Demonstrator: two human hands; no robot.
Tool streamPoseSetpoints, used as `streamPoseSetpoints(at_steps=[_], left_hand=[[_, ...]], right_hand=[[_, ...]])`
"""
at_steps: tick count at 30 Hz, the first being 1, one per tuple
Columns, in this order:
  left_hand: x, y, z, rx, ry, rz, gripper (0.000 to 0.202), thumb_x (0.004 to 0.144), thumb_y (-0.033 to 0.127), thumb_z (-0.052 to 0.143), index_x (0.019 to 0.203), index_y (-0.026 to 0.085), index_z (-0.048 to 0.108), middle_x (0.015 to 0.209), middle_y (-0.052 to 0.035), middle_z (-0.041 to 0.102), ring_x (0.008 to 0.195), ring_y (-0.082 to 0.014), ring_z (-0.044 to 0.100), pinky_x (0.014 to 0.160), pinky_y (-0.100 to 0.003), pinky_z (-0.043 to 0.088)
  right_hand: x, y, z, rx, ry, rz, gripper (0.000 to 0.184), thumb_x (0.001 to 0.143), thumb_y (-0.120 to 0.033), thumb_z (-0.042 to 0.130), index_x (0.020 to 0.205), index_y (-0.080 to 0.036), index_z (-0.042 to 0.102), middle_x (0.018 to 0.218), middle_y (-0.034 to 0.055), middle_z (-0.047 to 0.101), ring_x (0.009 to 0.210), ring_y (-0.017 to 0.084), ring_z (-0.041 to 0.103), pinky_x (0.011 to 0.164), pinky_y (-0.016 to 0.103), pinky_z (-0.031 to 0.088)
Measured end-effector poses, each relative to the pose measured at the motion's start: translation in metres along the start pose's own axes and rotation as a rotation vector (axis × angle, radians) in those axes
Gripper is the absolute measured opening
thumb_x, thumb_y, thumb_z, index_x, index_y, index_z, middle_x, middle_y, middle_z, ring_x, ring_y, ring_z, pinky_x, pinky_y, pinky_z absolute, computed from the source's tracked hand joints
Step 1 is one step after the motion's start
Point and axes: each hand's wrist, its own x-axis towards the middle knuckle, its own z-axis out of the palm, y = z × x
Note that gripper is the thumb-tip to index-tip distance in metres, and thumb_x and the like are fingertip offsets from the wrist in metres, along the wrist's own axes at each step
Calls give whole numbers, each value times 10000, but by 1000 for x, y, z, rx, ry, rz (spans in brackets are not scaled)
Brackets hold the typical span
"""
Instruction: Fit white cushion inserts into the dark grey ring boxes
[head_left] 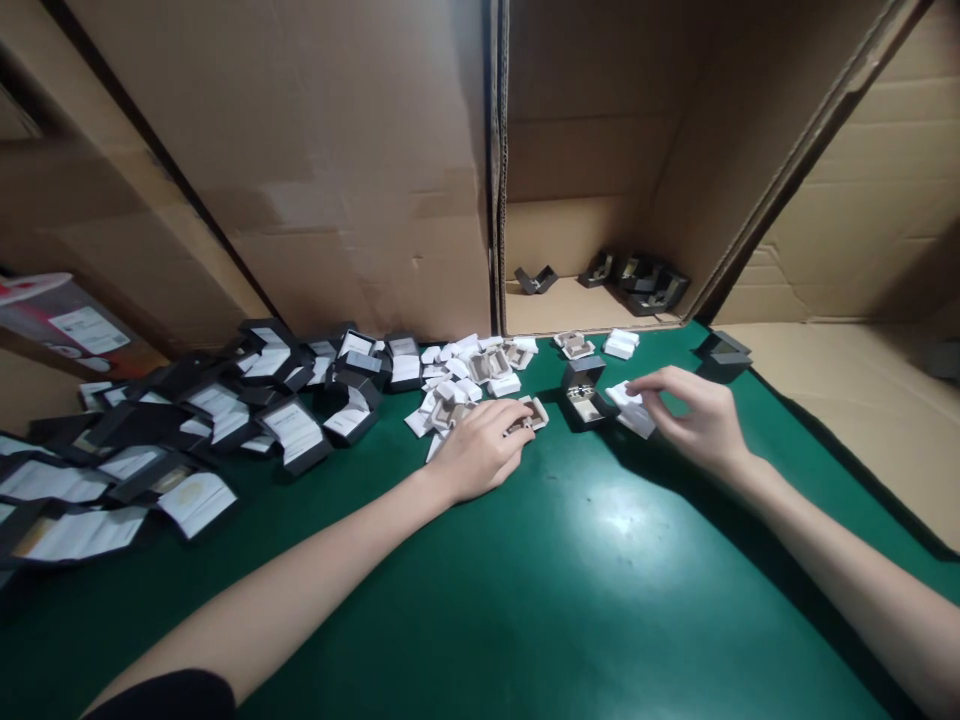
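Observation:
My right hand (697, 415) pinches a white jewellery-box insert (636, 418) between thumb and forefinger, just above the green tabletop. My left hand (486, 445) is closed over a beige-and-white insert (537, 413) at the right edge of a loose pile of inserts (457, 375); the fingers partly cover it. Between the hands stands a small dark jewellery box (583, 392), its lid raised and a pale lining with metal hinge parts showing inside. Behind it lie a beige insert piece (574, 345) and a white insert piece (621, 343).
Many open black boxes with white linings (217, 410) are heaped at the left. Another dark box (723, 356) sits at the right edge of the green table (525, 600). A cardboard carton (585, 220) behind holds several dark boxes (651, 284). A red-and-white package (75, 325) stands far left.

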Motion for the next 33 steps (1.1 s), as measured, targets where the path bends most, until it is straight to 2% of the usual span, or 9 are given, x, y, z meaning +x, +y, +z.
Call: streamPoseSetpoints(at_steps=[5, 10, 13, 16, 20, 23, 26, 31, 33], left_hand=[[1, 0, -2, 41, 17, 18, 235, 854, 182, 466, 1014, 183, 639, 1196, -46, 567, 1180, -155, 521, 972, -323, 510], [6, 27, -5, 160, 209, 100, 117, 816, 158, 544, 890, 134, 631, 1220, -61, 568, 1205, -193, 504, 979, -353, 500], [6, 46, -5, 48, 219, 237, 121, 830, 177, 536, 915, 137, 613, 1256, -62, 552, 1195, -167, 510, 957, -309, 504], [4, 50, -6, -49, 153, 258, 206, 854, 185, 487, 1029, 159, 593, 1278, -70, 539, 1202, -166, 508, 939, -306, 513], [2, 43, -7, -114, 52, 194, 411, 844, 157, 446, 1252, 160, 494, 1328, -94, 495, 1232, -171, 488, 978, -311, 519], [1, 42, -8, -134, 32, 171, 458, 846, 162, 432, 1304, 157, 449, 1372, -94, 454, 1266, -169, 464, 1026, -314, 511], [2, 44, -8, -147, 35, 136, 469, 847, 159, 427, 1316, 156, 435, 1391, -86, 432, 1301, -162, 434, 1068, -306, 495], [2, 45, -6, -152, 13, 80, 483, 858, 176, 411, 1340, 141, 417, 1398, -87, 425, 1340, -176, 395, 1122, -342, 460], [2, 44, -5, -159, -18, 69, 469, 864, 190, 407, 1330, 149, 435, 1375, -83, 449, 1319, -174, 416, 1114, -348, 466]], right_hand=[[0, 17, -8, -293, -206, 229, 234, 847, -385, 516, 795, -196, 643, 698, 45, 640, 621, 191, 577, 557, 314, 408], [-3, 25, 0, -291, -399, 262, 340, 850, -482, 518, 675, -197, 579, 632, 20, 585, 552, 146, 503, 500, 277, 337], [-5, 25, 7, -236, -353, 219, 313, 882, -446, 505, 715, -190, 573, 667, 23, 587, 572, 134, 501, 518, 266, 351], [-3, 20, 10, -165, -180, 212, 284, 896, -416, 507, 742, -186, 569, 666, 32, 591, 560, 131, 496, 523, 260, 367], [-2, 6, 13, 21, 65, 264, 234, 916, -388, 499, 800, -191, 550, 754, 58, 657, 596, 146, 557, 554, 267, 409], [-3, -5, 19, 149, -74, 221, 204, 931, -370, 486, 857, -196, 560, 898, 70, 688, 699, 160, 607, 605, 272, 433], [-4, -15, 26, 219, -250, 208, 241, 919, -398, 503, 834, -187, 579, 768, 44, 642, 626, 137, 548, 583, 266, 408], [-2, -27, 31, 728, -395, 507, 364, 856, -509, 586, 756, -159, 576, 672, 35, 593, 549, 107, 506, 514, 235, 399], [-1, -27, 31, 928, -397, 646, 374, 802, -509, 659, 737, -150, 574, 639, 41, 606, 468, 88, 475, 444, 220, 358]])
